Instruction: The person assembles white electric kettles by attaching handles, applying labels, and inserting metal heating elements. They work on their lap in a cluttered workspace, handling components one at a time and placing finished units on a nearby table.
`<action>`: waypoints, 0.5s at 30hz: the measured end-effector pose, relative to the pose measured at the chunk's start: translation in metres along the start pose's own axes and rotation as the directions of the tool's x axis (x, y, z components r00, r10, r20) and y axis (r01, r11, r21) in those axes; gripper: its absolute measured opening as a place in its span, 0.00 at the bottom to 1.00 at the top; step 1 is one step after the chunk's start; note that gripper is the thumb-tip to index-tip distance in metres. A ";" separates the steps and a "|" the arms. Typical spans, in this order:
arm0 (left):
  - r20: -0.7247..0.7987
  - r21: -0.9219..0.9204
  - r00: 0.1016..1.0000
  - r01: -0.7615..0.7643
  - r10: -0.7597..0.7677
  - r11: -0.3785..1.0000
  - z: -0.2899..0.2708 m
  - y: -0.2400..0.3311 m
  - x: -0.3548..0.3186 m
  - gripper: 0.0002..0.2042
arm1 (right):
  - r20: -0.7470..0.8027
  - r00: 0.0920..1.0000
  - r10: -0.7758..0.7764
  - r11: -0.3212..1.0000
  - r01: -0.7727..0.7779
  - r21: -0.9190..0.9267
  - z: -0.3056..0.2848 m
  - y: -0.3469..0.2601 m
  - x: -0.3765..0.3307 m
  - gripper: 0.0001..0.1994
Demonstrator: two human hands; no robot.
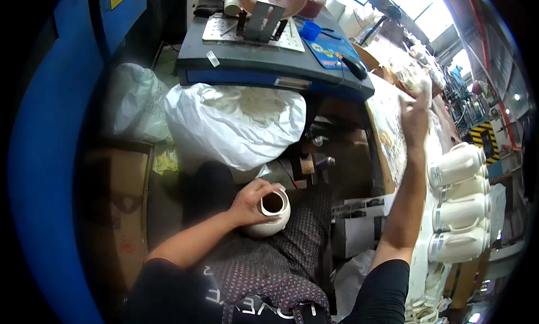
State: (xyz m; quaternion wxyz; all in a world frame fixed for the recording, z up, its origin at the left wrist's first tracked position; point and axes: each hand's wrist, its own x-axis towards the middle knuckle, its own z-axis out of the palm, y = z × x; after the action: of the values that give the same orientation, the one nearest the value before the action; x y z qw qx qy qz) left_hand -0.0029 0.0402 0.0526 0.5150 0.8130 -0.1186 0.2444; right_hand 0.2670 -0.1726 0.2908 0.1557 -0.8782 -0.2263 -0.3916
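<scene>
A cream-coloured jug (267, 229) with a round open mouth rests in my lap, its dark inside facing up. My left hand (250, 203) is closed around its neck, thumb and fingers on either side of the rim. Out to the right, my right arm is stretched over the long side table. My right hand (415, 121) is beside a heap of whitish crumpled material (414, 80) there; its fingers are blurred, so whether they grip anything is unclear.
Several cream jugs (457, 211) with handles stand on the white side table (391, 130). Ahead, a grey workbench (247, 57) carries a perforated plate (216, 31), a blue cup (310, 30) and a blue mat (331, 50). Below it sits a white sack (224, 136); a cardboard box (115, 211) stands left.
</scene>
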 end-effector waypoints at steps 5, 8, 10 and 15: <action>-0.024 0.026 0.994 0.109 -0.108 0.994 -0.011 -0.022 -0.003 0.20 | 0.314 0.722 -0.617 0.743 0.402 0.536 0.109 -0.150 -0.064 0.06; 0.034 -0.039 0.988 0.155 -0.154 0.987 -0.014 -0.027 -0.004 0.21 | 0.452 0.749 -0.485 0.873 0.380 0.307 0.221 -0.183 -0.101 0.08; 0.026 -0.030 0.987 0.160 -0.160 0.987 -0.016 -0.030 -0.006 0.22 | 0.582 0.723 -0.371 0.927 0.327 0.184 0.270 -0.193 -0.114 0.09; 0.048 -0.018 0.973 0.227 -0.226 0.974 -0.021 -0.035 -0.007 0.23 | 0.599 0.727 -0.337 0.752 -0.176 0.635 0.259 -0.205 -0.110 0.11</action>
State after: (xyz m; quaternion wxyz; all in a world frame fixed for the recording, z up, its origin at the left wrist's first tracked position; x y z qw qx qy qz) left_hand 0.0010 0.0741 0.0288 0.5462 0.8205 -0.0398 0.1639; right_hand 0.2556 0.0873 0.0607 0.3392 -0.8349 -0.4298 0.0566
